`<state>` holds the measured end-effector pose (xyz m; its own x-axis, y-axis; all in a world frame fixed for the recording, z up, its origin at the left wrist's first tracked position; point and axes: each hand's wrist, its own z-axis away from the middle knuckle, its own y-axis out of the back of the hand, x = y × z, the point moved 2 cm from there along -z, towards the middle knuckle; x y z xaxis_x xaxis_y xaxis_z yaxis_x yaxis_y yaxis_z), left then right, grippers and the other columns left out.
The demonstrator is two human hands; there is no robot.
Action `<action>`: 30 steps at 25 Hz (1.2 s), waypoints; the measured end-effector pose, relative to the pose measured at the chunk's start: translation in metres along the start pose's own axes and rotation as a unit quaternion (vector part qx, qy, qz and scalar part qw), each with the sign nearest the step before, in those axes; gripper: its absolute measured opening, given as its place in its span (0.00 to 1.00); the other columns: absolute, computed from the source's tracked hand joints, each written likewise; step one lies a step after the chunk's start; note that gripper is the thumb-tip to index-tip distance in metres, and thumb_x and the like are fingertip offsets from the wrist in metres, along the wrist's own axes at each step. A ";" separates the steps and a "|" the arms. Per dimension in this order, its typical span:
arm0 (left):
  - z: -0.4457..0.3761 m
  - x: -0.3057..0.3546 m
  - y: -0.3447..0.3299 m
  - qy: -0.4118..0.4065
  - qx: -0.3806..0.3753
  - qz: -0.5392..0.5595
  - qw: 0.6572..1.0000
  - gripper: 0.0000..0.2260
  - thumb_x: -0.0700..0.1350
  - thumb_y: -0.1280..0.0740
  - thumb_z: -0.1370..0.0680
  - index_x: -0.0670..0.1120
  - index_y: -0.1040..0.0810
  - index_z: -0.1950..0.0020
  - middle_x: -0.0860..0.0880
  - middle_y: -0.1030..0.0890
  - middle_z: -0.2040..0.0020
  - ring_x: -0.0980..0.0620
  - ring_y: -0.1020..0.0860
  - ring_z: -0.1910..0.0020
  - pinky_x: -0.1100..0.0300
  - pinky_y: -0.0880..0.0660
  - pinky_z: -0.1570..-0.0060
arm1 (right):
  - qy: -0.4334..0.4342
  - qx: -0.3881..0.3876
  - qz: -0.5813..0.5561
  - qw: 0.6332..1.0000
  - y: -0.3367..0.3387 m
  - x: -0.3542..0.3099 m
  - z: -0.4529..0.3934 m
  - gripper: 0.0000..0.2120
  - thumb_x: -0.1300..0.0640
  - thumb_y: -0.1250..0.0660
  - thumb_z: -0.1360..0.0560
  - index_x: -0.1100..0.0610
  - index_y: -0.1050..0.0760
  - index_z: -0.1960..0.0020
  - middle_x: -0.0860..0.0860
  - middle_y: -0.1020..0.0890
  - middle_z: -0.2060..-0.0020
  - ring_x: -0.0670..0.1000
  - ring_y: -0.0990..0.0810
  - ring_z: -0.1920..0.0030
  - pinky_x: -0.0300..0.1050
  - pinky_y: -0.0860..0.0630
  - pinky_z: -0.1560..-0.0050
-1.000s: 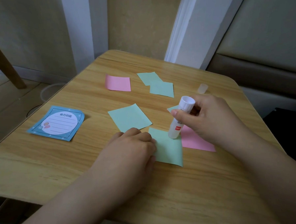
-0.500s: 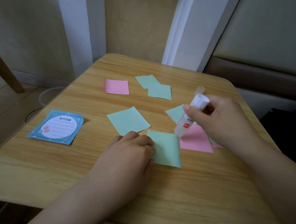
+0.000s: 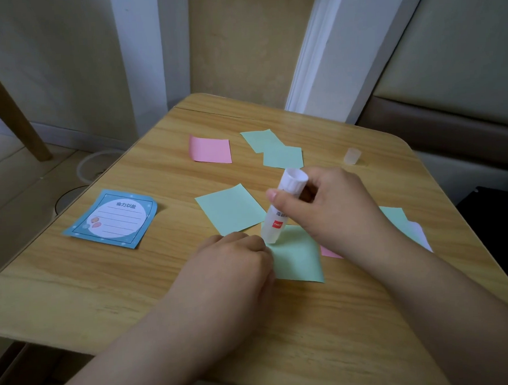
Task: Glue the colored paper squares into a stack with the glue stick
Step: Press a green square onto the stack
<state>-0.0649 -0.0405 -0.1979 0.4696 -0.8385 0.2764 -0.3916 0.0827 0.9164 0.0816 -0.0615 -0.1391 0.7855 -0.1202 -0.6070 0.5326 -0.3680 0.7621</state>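
Note:
My right hand [image 3: 333, 208] grips a white glue stick [image 3: 283, 205], tip down on the top-left corner of a green paper square [image 3: 299, 257] in front of me. My left hand [image 3: 233, 264] rests with curled fingers on that square's left edge, holding it down. A pink square [image 3: 329, 251] peeks out under my right hand. Another green square [image 3: 230, 208] lies just behind. Farther back lie a pink square [image 3: 210, 149] and two overlapping green squares [image 3: 277, 153]. More green paper [image 3: 401, 223] shows beside my right wrist.
The wooden table [image 3: 134, 287] has rounded far corners. A blue notepad [image 3: 114, 218] lies at the left. The clear glue cap [image 3: 352, 156] stands at the back right. A padded seat stands to the right, floor and a wooden leg to the left.
My right hand brought the glue stick left from over the pink square down onto the near green square's top-left corner. My left hand stayed on the square.

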 end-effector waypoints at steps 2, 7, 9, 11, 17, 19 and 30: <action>0.000 0.000 0.001 0.003 -0.006 0.002 1.000 0.17 0.50 0.46 0.29 0.50 0.19 0.66 0.54 0.18 0.64 0.51 0.20 0.65 0.53 0.22 0.67 | 0.004 -0.005 -0.006 1.000 -0.001 -0.002 0.001 0.14 0.48 0.31 0.28 0.58 0.25 0.65 0.40 0.29 0.79 0.41 0.32 0.75 0.31 0.37 0.74; -0.001 0.004 0.005 0.012 -0.037 -0.019 0.999 0.11 0.47 0.40 0.31 0.50 0.19 0.68 0.53 0.19 0.66 0.51 0.20 0.68 0.53 0.22 0.71 | 0.002 -0.015 -0.012 1.000 -0.003 -0.001 0.001 0.14 0.48 0.31 0.28 0.59 0.23 0.62 0.41 0.29 0.78 0.42 0.31 0.75 0.31 0.38 0.79; 0.001 0.002 0.005 0.016 -0.029 -0.016 0.999 0.11 0.47 0.40 0.30 0.50 0.19 0.67 0.53 0.19 0.65 0.50 0.21 0.67 0.52 0.22 0.70 | -0.008 -0.005 -0.005 1.000 0.001 0.005 0.003 0.14 0.47 0.31 0.29 0.58 0.23 0.63 0.41 0.29 0.78 0.42 0.32 0.75 0.32 0.37 0.77; -0.001 0.006 0.009 0.029 -0.046 -0.001 0.999 0.14 0.48 0.44 0.25 0.50 0.19 0.61 0.54 0.19 0.59 0.50 0.20 0.58 0.51 0.22 0.60 | -0.017 0.005 -0.001 1.000 0.007 0.011 0.005 0.14 0.47 0.31 0.29 0.57 0.24 0.65 0.40 0.29 0.79 0.42 0.32 0.75 0.31 0.37 0.76; -0.001 0.007 0.009 0.033 -0.057 0.006 0.998 0.16 0.49 0.45 0.25 0.50 0.18 0.57 0.53 0.19 0.55 0.50 0.20 0.54 0.50 0.23 0.55 | -0.042 0.023 -0.001 0.999 0.024 0.027 0.014 0.14 0.48 0.31 0.28 0.59 0.24 0.65 0.45 0.30 0.77 0.41 0.33 0.75 0.31 0.37 0.74; 0.000 0.003 0.008 0.042 -0.061 -0.011 0.997 0.15 0.50 0.43 0.27 0.49 0.18 0.61 0.53 0.18 0.60 0.50 0.19 0.61 0.51 0.21 0.62 | -0.054 0.030 0.005 0.998 0.027 0.032 0.016 0.14 0.49 0.31 0.28 0.59 0.23 0.64 0.45 0.30 0.76 0.41 0.32 0.75 0.31 0.36 0.73; 0.011 0.004 0.008 0.001 0.003 -0.003 1.000 0.16 0.52 0.45 0.30 0.52 0.18 0.66 0.56 0.20 0.61 0.53 0.20 0.64 0.56 0.21 0.68 | -0.106 0.076 -0.090 0.987 0.028 0.018 0.029 0.15 0.45 0.32 0.28 0.54 0.24 0.67 0.56 0.22 0.71 0.45 0.29 0.74 0.40 0.32 0.70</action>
<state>-0.0751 -0.0487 -0.1929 0.4732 -0.8380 0.2716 -0.3930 0.0752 0.9164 0.1013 -0.1010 -0.1347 0.5903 -0.2254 -0.7751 0.5914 -0.5328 0.6053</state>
